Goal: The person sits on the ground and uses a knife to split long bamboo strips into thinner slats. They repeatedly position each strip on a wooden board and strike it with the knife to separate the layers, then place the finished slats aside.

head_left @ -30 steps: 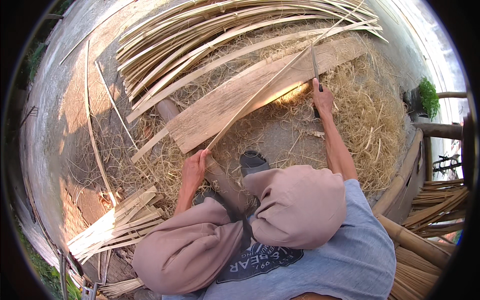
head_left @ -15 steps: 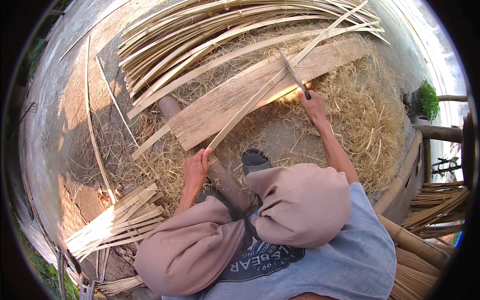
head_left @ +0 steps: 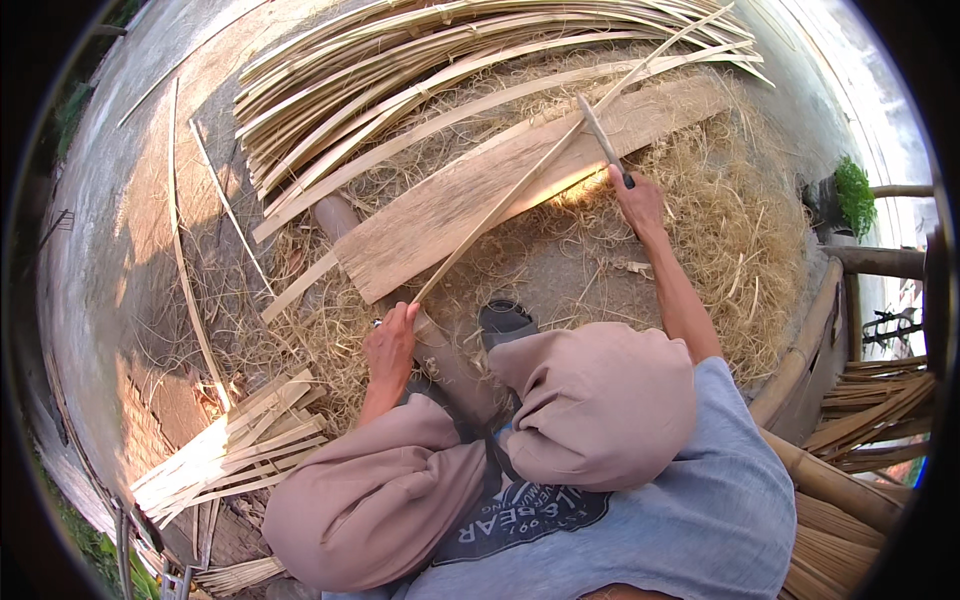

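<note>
My left hand [head_left: 390, 345] is closed around the near end of a long, pale bamboo strip [head_left: 500, 205]. From there the strip slants up to the right, across a wide wooden plank [head_left: 410, 235], and on past its far edge. It shows a narrow face towards me. My right hand [head_left: 638, 203] grips the dark handle of a knife [head_left: 601, 135]. The blade points up and left over the plank, with its tip close beside the strip; whether they touch I cannot tell.
Beyond the plank lies a big pile of bamboo strips [head_left: 340, 100]. Curly shavings [head_left: 725, 215] cover the ground around the plank. A smaller stack of cut strips [head_left: 235, 445] lies at the lower left. Bamboo poles [head_left: 800, 345] and a green plant [head_left: 855, 198] stand right.
The strip has turned and now looks narrower. My right hand and the knife have moved slightly to the right and nearer. The left hand stays near its place, still holding the strip.
</note>
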`<state>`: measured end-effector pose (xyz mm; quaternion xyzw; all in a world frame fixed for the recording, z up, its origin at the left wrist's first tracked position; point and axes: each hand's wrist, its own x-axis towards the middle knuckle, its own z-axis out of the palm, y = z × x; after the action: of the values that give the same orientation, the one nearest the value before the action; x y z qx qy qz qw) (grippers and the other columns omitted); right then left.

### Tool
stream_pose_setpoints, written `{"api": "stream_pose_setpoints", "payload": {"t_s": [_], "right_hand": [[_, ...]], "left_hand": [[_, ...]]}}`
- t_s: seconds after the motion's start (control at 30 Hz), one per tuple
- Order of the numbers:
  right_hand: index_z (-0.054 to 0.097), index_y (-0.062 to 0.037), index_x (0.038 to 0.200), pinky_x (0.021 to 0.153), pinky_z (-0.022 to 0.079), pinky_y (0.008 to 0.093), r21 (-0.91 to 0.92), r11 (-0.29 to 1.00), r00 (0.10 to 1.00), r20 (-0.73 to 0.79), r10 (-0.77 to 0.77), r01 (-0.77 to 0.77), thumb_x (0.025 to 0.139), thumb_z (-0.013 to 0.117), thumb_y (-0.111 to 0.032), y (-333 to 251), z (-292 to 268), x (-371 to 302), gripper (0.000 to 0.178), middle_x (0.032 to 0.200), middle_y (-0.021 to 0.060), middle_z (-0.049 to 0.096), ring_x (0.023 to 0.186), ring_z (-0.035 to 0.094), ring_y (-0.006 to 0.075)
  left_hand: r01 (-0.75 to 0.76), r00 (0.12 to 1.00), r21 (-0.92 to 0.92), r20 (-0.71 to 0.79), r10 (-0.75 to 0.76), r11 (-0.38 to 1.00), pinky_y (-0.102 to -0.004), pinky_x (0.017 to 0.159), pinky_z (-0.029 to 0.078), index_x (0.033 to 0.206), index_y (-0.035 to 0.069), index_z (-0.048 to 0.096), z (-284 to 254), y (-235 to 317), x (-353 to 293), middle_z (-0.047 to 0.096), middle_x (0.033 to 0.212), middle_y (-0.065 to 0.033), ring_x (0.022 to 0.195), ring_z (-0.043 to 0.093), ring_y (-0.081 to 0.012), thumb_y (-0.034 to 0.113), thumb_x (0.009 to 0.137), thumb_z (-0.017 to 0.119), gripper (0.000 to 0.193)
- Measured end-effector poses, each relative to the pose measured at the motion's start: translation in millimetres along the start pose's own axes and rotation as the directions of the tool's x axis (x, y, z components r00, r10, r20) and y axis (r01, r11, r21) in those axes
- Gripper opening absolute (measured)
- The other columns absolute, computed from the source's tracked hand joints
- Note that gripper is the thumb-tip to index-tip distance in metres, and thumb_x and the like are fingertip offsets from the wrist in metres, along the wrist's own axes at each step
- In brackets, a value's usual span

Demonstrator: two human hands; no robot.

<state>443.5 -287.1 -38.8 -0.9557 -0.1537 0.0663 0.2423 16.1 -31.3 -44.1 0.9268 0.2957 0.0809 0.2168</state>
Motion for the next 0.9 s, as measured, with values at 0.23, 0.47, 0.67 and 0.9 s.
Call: {"api": "stream_pose_setpoints", "payload": {"t_s": [0.23, 0.47, 0.67, 0.9], "right_hand": [[0.058, -0.0021, 0.072, 0.058, 0.047, 0.0477, 0.044, 0.92, 0.87, 0.31, -0.383, 0.389, 0.097, 0.06, -0.065, -83, 20, -99, 0.067, 0.062, 0.0136, 0.058, 0.061, 0.062, 0.0316], [0.056, -0.003, 0.067, 0.057, 0.048, 0.0419, 0.155, 0.98, 0.992, 0.015, 0.127, -0.128, 0.099, 0.061, -0.06, -18, 0, -2, 0.065, 0.058, 0.0069, 0.056, 0.056, 0.058, 0.0187], [0.062, 0.0009, 0.079, 0.057, 0.045, 0.0452, 0.223, 0.966, 0.948, 0.255, -0.19, 0.134, 0.096, 0.067, -0.055, -72, 59, -102, 0.059, 0.06, 0.0179, 0.056, 0.057, 0.058, 0.031], [0.059, -0.004, 0.082, 0.063, 0.052, 0.049, 0.073, 0.931, 0.903, 0.227, -0.364, 0.357, 0.095, 0.067, -0.059, -60, 50, -143, 0.057, 0.079, 0.017, 0.067, 0.069, 0.067, 0.0365]], "left_hand": [[0.033, 0.999, 0.031, 0.007, -0.033, 0.999, -0.0485, 0.058, 0.047, 0.095, 0.01, 0.054, 6, -13, -7, 0.065, 0.082, -0.0149, 0.069, 0.064, -0.0402, 0.038, 0.11, 0.047, 0.032], [0.302, 0.93, -0.334, 0.308, -0.199, 0.893, -0.0373, 0.051, 0.042, 0.085, 0.007, 0.065, -10, -27, 8, 0.06, 0.062, -0.0062, 0.056, 0.06, -0.0255, 0.043, 0.107, 0.056, 0.043], [0.793, 0.579, -0.483, 0.787, -0.214, 0.372, -0.0225, 0.043, 0.026, 0.083, 0.004, 0.067, -30, -30, 23, 0.044, 0.057, 0.0064, 0.046, 0.035, -0.0034, 0.053, 0.105, 0.058, 0.054], [0.922, 0.38, -0.377, 0.925, -0.015, 0.081, -0.022, 0.038, 0.018, 0.083, 0.005, 0.064, -27, -63, 38, 0.039, 0.054, 0.0077, 0.04, 0.026, -0.0027, 0.053, 0.102, 0.063, 0.051]]}}
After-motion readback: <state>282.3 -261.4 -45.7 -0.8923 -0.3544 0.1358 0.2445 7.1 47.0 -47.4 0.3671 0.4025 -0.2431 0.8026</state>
